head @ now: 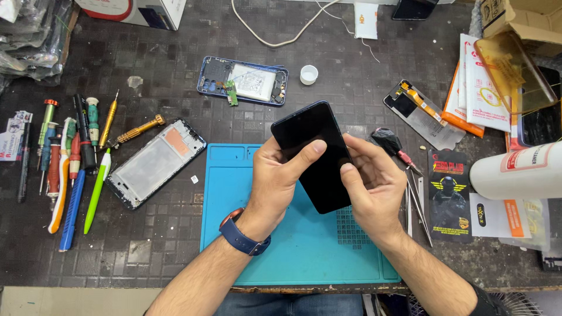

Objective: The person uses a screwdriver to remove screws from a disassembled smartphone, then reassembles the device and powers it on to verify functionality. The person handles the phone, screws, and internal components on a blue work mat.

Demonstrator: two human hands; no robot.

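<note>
A black smartphone (315, 155) was held tilted above the blue repair mat (281, 251). It was gripped from its left edge by the left hand (275, 181), thumb on the glass, and the right hand (374, 187) was closed around its right edge. An opened phone frame (155, 162) was lying nearby.

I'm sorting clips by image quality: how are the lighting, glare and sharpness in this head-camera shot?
Head view: even overhead light, soft shadows only; the black phone screen held by the left hand and right hand shows almost no glare; the blue mat and the screwdrivers look sharp; the white cylinder at the right edge is bright and slightly soft; the edges show mild wide-angle stretch.
</note>
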